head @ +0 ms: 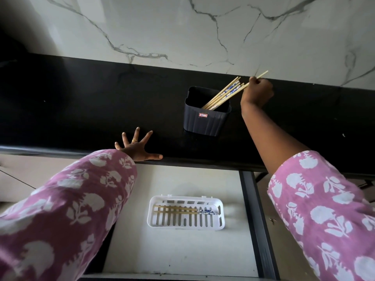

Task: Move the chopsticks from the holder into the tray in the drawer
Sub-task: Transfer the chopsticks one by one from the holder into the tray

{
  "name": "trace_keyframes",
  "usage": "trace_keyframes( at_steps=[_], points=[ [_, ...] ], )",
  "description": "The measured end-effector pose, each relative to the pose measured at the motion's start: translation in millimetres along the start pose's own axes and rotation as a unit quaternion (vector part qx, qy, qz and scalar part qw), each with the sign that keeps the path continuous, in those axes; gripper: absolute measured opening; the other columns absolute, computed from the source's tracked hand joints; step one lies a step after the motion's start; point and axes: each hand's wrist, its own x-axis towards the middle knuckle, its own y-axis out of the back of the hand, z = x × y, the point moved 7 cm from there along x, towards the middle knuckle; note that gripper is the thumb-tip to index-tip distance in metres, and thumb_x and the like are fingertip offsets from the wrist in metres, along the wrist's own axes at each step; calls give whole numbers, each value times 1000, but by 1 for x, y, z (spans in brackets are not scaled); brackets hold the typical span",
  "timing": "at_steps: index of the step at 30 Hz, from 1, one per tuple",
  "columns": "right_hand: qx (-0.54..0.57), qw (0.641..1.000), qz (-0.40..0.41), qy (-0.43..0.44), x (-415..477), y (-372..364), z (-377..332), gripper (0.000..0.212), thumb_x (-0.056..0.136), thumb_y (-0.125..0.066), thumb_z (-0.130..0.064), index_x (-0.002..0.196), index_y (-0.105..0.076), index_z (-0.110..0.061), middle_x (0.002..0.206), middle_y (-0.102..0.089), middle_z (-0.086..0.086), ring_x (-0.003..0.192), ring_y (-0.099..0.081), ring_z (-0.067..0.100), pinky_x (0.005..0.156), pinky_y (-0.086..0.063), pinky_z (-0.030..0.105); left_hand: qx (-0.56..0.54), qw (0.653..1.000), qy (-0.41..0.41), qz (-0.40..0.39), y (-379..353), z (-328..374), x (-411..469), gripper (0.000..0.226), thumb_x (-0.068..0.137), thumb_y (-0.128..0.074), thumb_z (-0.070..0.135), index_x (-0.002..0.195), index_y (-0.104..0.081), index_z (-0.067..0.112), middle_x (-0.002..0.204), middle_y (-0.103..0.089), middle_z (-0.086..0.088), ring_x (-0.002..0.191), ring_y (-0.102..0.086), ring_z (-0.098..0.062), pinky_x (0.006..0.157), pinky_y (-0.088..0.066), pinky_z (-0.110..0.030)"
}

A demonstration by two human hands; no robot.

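Right hand [258,92] pinches chopsticks [223,94] leaning up-right in holder [205,121].

Black glossy bench [81,110], white marble-look wall [182,31] with grey veining behind it. Pale tiled floor [24,179] at lower left below the bench edge.

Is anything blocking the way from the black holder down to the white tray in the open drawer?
Nothing visible. The right hand grips chopsticks at the black ribbed plastic holder; the white slotted plastic tray lies uncovered below the counter edge, the left hand off to the side.
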Motion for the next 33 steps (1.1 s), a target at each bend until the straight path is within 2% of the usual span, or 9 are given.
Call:
trace_keyframes(
  at_steps=[5, 11, 13, 15, 19, 21, 25, 29, 33],
  points=[
    [102, 993, 29, 45, 5, 23, -21, 29, 92, -53, -24, 101, -69, -1, 98, -72, 15, 90, -69, 26, 83, -55, 34, 0, 1000, -4, 5, 1, 1, -2, 109, 61, -53, 85, 143, 11, 53, 155, 28, 8, 140, 23, -44, 111, -1, -67],
    [213, 970, -24, 116, -18, 31, -38, 23, 93, -55, -20, 96, -67, -1, 83, -70, 10, 67, -67, 14, 67, -59, 28, 4, 1000, -2, 9, 1, 1, -4, 108, 61, -52, 85, 143, 11, 52, 155, 27, 8, 140, 22, -44, 111, -2, -67],
    [254, 955, -86, 128, -33, 23, -41, 14, 91, -57, -14, 82, -66, -9, 71, -66, 3, 55, -62, 5, 62, -57, 29, 3, 1000, -1, 12, 1, 1, -5, 108, 62, -52, 84, 144, 11, 52, 155, 27, 7, 140, 22, -43, 111, -1, -67],
    [265, 935, -193, 136, -59, 6, -40, 18, 88, -60, -11, 72, -62, -19, 64, -64, -4, 52, -60, 1, 61, -56, 27, 0, 1000, -1, 16, 1, 1, -5, 108, 62, -53, 84, 144, 10, 52, 156, 26, 8, 140, 22, -43, 111, -1, -66],
    [126, 892, -381, 206, -128, -35, -29, 10, 85, -64, -12, 75, -65, -11, 66, -65, 1, 56, -61, 3, 71, -54, 40, -3, 1000, -5, 20, 1, 1, -4, 109, 61, -53, 85, 143, 10, 53, 156, 25, 8, 140, 22, -43, 110, -1, -67],
    [39, 858, -452, 240, -165, -55, -13, 10, 85, -65, -9, 84, -69, -1, 72, -70, 11, 54, -60, 1, 70, -54, 37, -5, 1000, -5, 21, 1, 1, -5, 109, 60, -53, 85, 143, 10, 53, 156, 25, 9, 140, 23, -43, 110, 0, -67],
    [-97, 755, -571, 308, -246, -78, 40, 15, 87, -64, -12, 90, -71, 1, 85, -73, 20, 70, -67, 24, 66, -49, 23, -15, 1000, -5, 24, 1, 3, -4, 107, 64, -57, 80, 144, 8, 53, 156, 25, 8, 140, 24, -42, 110, 1, -67],
    [-227, 640, -644, 352, -310, -94, 111, 13, 89, -55, -10, 92, -67, -5, 99, -72, 16, 90, -67, 33, 78, -54, 36, -11, 1000, -1, 19, 1, 1, -3, 110, 60, -55, 84, 143, 11, 54, 155, 26, 9, 140, 24, -42, 110, 1, -66],
    [-330, 518, -647, 453, -349, -87, 160, 21, 90, -44, 1, 102, -61, 0, 105, -67, 20, 97, -64, 36, 79, -53, 43, -11, 1000, -4, 16, 1, 2, -2, 110, 61, -56, 83, 143, 12, 53, 155, 28, 8, 139, 26, -42, 110, 1, -66]
  ],
)
